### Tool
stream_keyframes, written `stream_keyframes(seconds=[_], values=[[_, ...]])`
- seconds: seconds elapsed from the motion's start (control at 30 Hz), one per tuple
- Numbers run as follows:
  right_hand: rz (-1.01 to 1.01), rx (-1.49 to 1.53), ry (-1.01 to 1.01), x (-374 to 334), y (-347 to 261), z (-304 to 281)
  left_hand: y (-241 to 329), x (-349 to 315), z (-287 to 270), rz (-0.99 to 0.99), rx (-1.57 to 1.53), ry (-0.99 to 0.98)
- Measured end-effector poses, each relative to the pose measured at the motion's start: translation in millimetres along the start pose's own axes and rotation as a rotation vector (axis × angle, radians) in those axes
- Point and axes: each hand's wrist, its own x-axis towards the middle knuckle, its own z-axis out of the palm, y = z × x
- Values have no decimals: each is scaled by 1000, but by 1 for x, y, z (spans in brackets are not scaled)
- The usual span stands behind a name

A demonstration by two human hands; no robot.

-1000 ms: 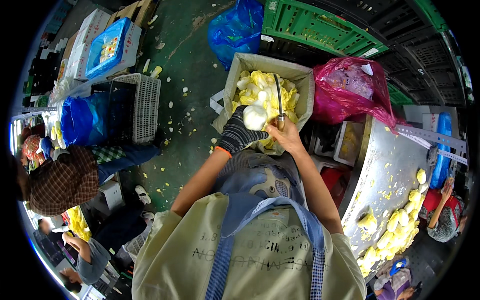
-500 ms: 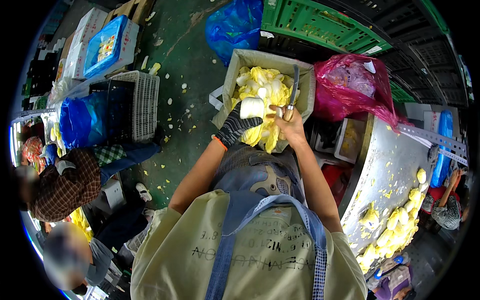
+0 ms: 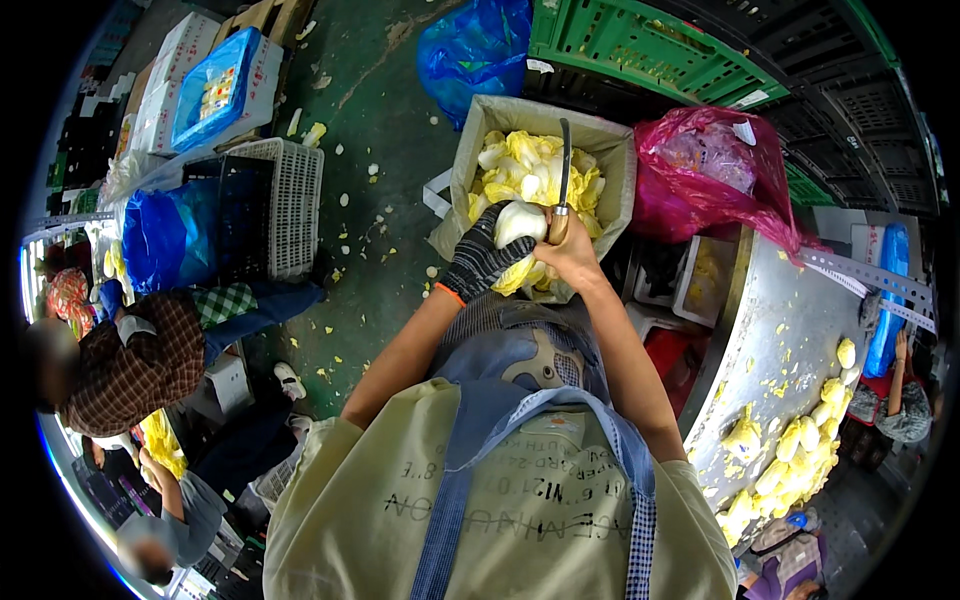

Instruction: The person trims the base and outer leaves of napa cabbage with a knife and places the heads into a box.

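Observation:
My left hand [image 3: 480,262], in a dark striped knit glove with an orange cuff, is closed round a napa cabbage [image 3: 520,226], whose white base faces up. In my bare right hand [image 3: 573,252] is a knife [image 3: 565,170] with a wooden handle, its long thin blade pointing away from me. That hand's fingers are close against the cabbage's right side; whether they also press on it is hard to tell. Both hands are over the near side of a lined bin [image 3: 618,170] holding yellow and white cabbage leaves [image 3: 537,163]. My gloved fingers hide part of the cabbage.
A pink bag [image 3: 692,178] stands right of the bin, a blue bag [image 3: 470,55] beyond it. Green crates [image 3: 650,50] line the back. At right, a metal table [image 3: 780,325] bears several cabbages [image 3: 790,465]. Leaf scraps litter the floor. A person in checked clothing [image 3: 140,365] is at left.
The cabbage has turned in my left hand, its base now rounder to view. My right hand has moved slightly left against it, and the knife blade has swung left, nearly upright in the picture.

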Motion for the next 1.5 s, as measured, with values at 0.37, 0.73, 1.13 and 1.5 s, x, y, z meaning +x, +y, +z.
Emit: stream_keyframes(seconds=[0.37,0.73,1.13,1.5], values=[[-23,105,33,-4,4,0,1,-1,6,29,-69,8],[55,299,206,4,18,-19,-23,13,4,-206,-975,-45],[-13,248,270,23,18,-45,-29,24,-40,-280,-1557,0],[-42,110,-155,14,-1,0,-6,25,-17,-150,-1118,-288]])
